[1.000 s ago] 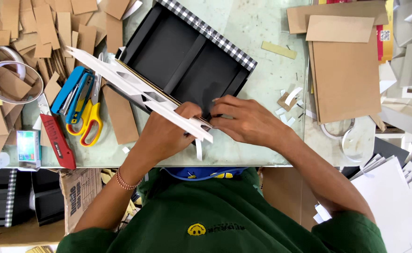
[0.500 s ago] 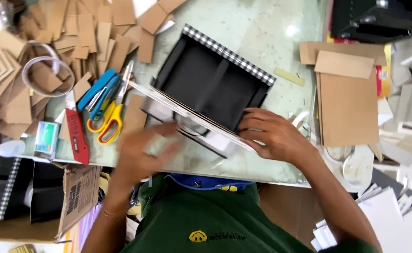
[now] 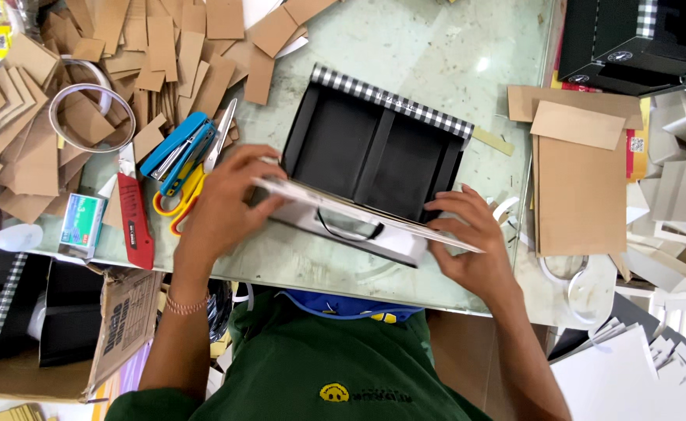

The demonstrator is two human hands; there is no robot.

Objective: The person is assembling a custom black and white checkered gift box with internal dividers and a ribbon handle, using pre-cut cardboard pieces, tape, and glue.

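Though open-topped and empty, judged stiff in the walls: black rigid gift box (image 3: pixel 374 152), divided by one inner partition, trimmed along the far edge with a black-and-white checked band (image 3: pixel 393 101). Lying flat at the middle of the pale glass-topped table (image 3: pixel 444 47), near side just in front of the body.

Across the near side, tilted edge-on to the camera: white card panel (image 3: pixel 405 240) carrying a black cord loop handle (image 3: pixel 348 231). Probably light, thin and springy along its length; likely to crease if pinched mid-span.

Left hand (image 3: pixel 226 204): closed over the panel's left end, fingers curled on top, thumb hidden beneath. Right hand (image 3: pixel 474 243): fingers spread narrow and pressed on the panel's right end, beside the box's near right corner.

Handling, as judged: light enough for one hand; matt paper wrap apt to scuff and to show marks; corners the weak points. Best taken at the two ends of the panel or by the outer side walls, not by the cord loop or the partition.

Nearby, left of the box: blue stapler (image 3: pixel 175 146), yellow-handled scissors (image 3: pixel 177 204), red utility knife (image 3: pixel 135 226), roll of clear tape (image 3: pixel 92 118), heap of brown card offcuts (image 3: pixel 163 54). To the right: brown card sheets (image 3: pixel 581 195), grey-white card pieces (image 3: pixel 674 195). At far right corner: finished black boxes (image 3: pixel 631 39).
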